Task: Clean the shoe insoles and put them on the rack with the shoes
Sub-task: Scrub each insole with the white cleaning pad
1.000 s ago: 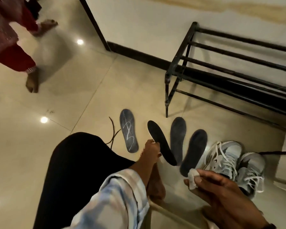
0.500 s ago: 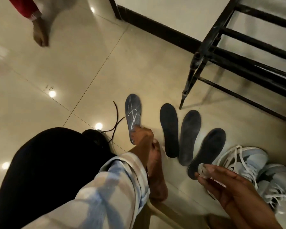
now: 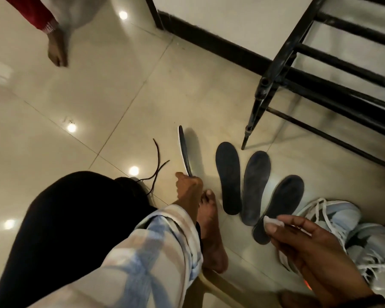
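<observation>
Your left hand (image 3: 188, 183) is pinching the heel end of one insole (image 3: 184, 150), tipped up on its edge off the floor (image 3: 120, 90), long axis running away from you, toe pointing toward the wall. Your right hand (image 3: 307, 243) has a small white wipe (image 3: 273, 221) pinched in its fingertips, hovering over the rightmost of three dark insoles (image 3: 228, 176) lying flat side by side, toes pointing toward the rack (image 3: 276, 70). Grey sneakers (image 3: 333, 221) sit just right of them.

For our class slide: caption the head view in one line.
Left hand lifts one insole; right hand holds a white wipe.
</observation>
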Available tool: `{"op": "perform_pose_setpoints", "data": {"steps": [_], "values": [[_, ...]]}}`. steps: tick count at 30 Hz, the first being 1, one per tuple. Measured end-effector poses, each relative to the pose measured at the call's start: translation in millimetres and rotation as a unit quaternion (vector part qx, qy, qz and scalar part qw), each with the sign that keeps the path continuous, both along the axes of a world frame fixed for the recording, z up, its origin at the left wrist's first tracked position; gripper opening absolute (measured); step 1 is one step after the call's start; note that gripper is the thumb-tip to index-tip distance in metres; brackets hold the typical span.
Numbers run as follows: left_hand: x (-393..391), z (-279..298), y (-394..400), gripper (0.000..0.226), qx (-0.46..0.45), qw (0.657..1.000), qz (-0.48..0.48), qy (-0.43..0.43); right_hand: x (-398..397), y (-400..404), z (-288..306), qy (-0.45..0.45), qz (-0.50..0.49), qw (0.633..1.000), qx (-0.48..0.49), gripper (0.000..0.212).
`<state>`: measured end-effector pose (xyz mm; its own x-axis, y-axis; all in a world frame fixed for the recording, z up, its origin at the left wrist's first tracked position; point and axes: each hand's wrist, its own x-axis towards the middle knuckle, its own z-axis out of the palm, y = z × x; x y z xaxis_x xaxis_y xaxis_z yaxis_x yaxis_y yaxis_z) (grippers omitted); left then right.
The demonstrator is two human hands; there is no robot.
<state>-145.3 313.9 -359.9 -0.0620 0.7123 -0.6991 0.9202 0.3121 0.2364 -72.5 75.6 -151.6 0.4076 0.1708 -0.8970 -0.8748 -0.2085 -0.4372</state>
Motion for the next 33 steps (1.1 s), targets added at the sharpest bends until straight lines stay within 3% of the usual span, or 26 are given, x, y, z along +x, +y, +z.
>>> {"op": "perform_pose_setpoints", "data": {"steps": [2,7,11,15,18,22,24,28,31,33], "values": [[15,21,-3,0.037,-0.027,0.999,0.002,-0.027,-2,5,15,-0.024,0.020,0.999,0.008,0.053],[43,84,-10,0.035,-0.213,0.968,-0.006,-0.136,-5,21,66,-0.073,0.009,0.996,0.041,0.046],[50,162,-28,0.024,-0.282,0.932,-0.109,-0.198,-10,28,116,-0.120,0.000,0.991,0.063,0.037],[31,246,-62,0.011,-0.357,0.889,-0.182,-0.222,-17,18,153,-0.177,-0.019,0.981,0.073,0.045],[2,306,-84,0.015,-0.360,0.858,-0.262,-0.257,-30,-6,169,-0.197,-0.062,0.975,0.079,0.039],[-40,370,-105,0.031,-0.354,0.819,-0.311,-0.327,-50,-36,184,-0.206,-0.093,0.965,0.131,0.051],[-63,394,-122,0.039,-0.349,0.802,-0.324,-0.360,-63,-48,193,-0.229,-0.106,0.954,0.165,0.037],[-105,419,-164,0.038,-0.310,0.777,-0.361,-0.411,-82,-66,210,-0.271,-0.159,0.919,0.239,0.029],[-129,426,-193,0.040,-0.300,0.752,-0.378,-0.449,-98,-79,223,-0.309,-0.171,0.905,0.238,0.038],[-133,433,-209,0.050,-0.321,0.749,-0.327,-0.479,-110,-90,234,-0.331,-0.150,0.905,0.224,0.042]]}}
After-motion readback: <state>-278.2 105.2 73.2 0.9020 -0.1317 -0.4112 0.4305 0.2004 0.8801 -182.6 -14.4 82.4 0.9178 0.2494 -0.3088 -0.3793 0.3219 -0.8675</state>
